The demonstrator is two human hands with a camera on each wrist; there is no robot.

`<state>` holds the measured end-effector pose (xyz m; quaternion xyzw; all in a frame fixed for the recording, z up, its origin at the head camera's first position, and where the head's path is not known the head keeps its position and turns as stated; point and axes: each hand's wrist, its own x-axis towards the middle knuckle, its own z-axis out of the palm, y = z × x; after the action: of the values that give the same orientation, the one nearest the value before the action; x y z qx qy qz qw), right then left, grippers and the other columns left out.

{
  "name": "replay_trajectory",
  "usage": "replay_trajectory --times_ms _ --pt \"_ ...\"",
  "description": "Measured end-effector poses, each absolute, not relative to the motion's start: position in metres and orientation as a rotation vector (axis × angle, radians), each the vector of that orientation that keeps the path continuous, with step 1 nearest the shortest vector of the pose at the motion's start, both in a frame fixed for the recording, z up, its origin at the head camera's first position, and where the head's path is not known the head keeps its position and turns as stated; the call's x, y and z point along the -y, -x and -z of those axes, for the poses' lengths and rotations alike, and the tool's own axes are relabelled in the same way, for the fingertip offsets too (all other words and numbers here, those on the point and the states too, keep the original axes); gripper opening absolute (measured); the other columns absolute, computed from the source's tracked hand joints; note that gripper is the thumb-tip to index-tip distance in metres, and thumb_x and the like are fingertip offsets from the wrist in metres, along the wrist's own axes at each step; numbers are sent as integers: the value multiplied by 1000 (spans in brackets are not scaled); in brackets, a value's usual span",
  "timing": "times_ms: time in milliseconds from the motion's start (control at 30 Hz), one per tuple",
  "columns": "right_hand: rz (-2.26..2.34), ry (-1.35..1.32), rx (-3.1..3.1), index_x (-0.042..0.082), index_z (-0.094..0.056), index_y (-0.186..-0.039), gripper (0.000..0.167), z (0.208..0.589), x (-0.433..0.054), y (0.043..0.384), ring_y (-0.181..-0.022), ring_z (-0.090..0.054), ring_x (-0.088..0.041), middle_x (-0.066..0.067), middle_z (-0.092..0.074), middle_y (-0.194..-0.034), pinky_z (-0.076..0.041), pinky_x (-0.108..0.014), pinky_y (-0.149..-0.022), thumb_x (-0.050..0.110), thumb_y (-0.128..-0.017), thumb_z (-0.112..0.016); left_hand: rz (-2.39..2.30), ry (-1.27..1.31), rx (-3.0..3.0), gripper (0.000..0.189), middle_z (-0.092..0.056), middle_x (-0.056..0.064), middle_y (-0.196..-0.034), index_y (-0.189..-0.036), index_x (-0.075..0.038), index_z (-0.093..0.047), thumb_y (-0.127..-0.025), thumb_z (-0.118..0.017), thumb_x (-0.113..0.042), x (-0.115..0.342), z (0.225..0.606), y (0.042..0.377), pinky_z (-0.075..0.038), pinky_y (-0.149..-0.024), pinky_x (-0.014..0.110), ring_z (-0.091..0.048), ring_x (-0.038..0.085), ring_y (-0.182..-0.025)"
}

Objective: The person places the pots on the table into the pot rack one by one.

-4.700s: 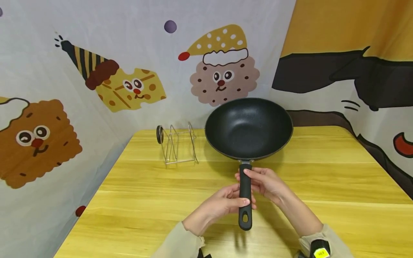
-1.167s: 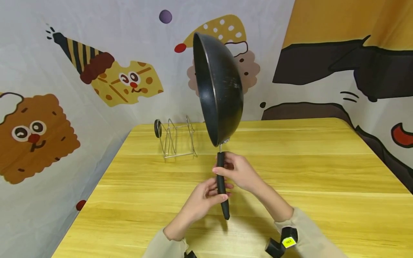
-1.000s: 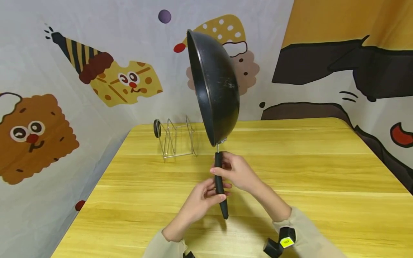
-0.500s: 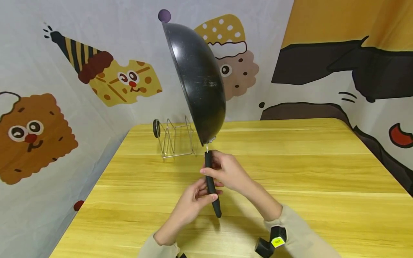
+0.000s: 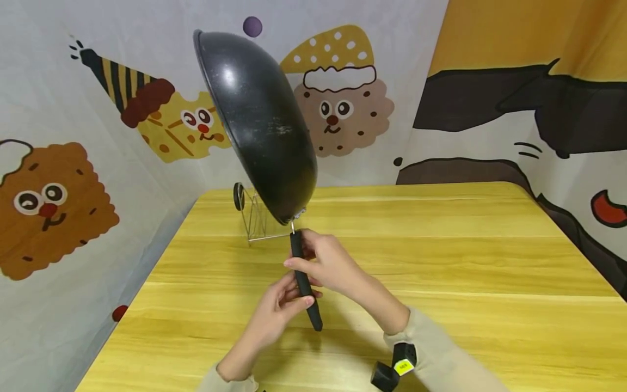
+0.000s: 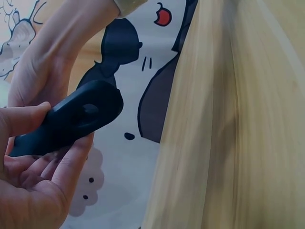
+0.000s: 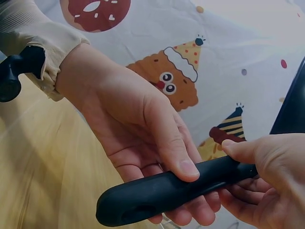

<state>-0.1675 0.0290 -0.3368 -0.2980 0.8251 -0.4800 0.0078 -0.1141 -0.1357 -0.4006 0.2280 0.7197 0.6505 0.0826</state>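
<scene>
A black wok [image 5: 264, 120] is held up above the table, tilted to the left, so its scuffed outer side shows and its inside is hidden. My right hand [image 5: 330, 261] grips the upper part of its black handle [image 5: 302, 280], near the bowl. Lower down, my left hand [image 5: 274, 313] pinches the same handle between thumb and fingers. The handle's end with its hanging hole [image 6: 90, 109] shows in the left wrist view. In the right wrist view the left hand [image 7: 138, 129] and right hand [image 7: 262, 176] both hold the handle. Behind the wok stands a wire rack [image 5: 252, 220], partly hidden.
The rack has a round black piece [image 5: 238, 196] at its upper left. Beneath everything lies a yellow wood-grain table [image 5: 441, 261]. A printed cloth [image 5: 362, 169] with cartoon figures hangs behind the table's back edge and along its left side.
At first the wok's inside faced up toward me. Both hands have turned it on its side, then carried it left, tilting it further until its outer side shows and it covers part of the rack.
</scene>
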Motion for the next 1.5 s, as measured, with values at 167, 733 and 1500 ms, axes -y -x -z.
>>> replay_trajectory --times_ms 167,733,1500 --pt "1489 949 -2575 8 -63 -99 20 339 -18 167 -76 -68 -6 0 -72 -82 -53 -20 -71 23 -90 -75 -1957 -682 -2173 45 -61 35 -124 -140 6 -45 -99 -58 -6 146 403 110 -57 -91 24 -71 14 -107" --pt "1373 933 -2617 9 -58 -93 24 357 3 174 -63 -57 -7 0 -66 -74 -47 -19 -58 26 -91 -74 -1953 -581 -2208 36 -59 40 -119 -129 12 -50 -98 -58 -4 161 419 110 -56 -92 22 -70 8 -105" --pt "1411 826 -2570 8 -60 -95 23 390 17 193 -61 -51 -7 2 -59 -72 -40 -18 -55 25 -90 -75 -1808 -409 -2185 44 -61 35 -122 -135 12 -46 -100 -57 -12 174 435 126 -55 -92 21 -68 32 -112"
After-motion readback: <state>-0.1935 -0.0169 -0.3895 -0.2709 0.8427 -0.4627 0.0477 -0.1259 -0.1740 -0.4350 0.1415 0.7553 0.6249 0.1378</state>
